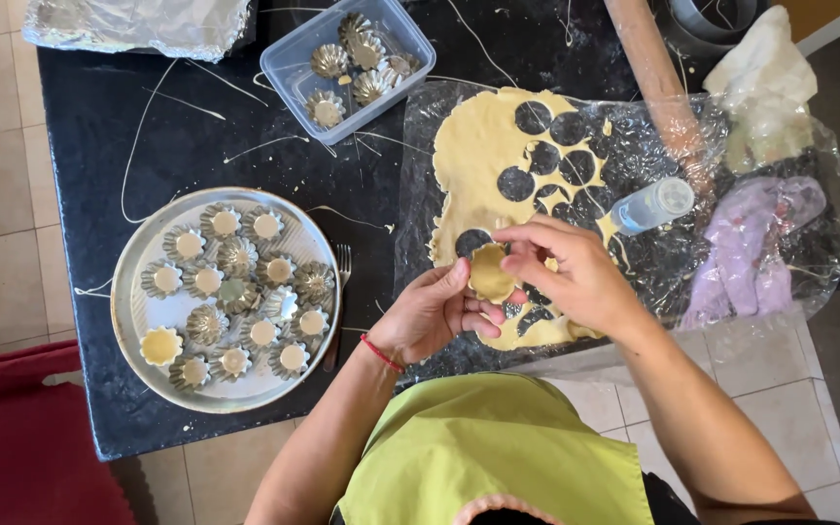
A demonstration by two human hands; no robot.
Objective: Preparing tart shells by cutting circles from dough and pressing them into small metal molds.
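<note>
Two bare hands meet just over the near edge of the rolled dough sheet [498,165], which serves as the reference for all positions below. Left hand [435,316] cups a small fluted tin lined with a dough round [490,272]; its fingers [478,313] are curled under the tin and grip it. Right hand [571,277] comes in from the other side, its fingers [527,238] bent narrow and pressing on the round's upper rim. A red cord sits on the left wrist.

The sheet lies on clear plastic film [731,253] on the dark bench [148,146], with many round holes cut out of it. A fork [339,292] lies left of the sheet, and beyond the fork a round metal tray [138,311] carries fluted tins, most holding dough. Right of the sheet, on the film, rests a small clear bottle [651,206], with a purple cloth [751,243] past it. Beyond the sheet's far left corner stands a clear plastic tub [289,58] holding empty tins. A rolling pin [658,83] lies at the far right.
</note>
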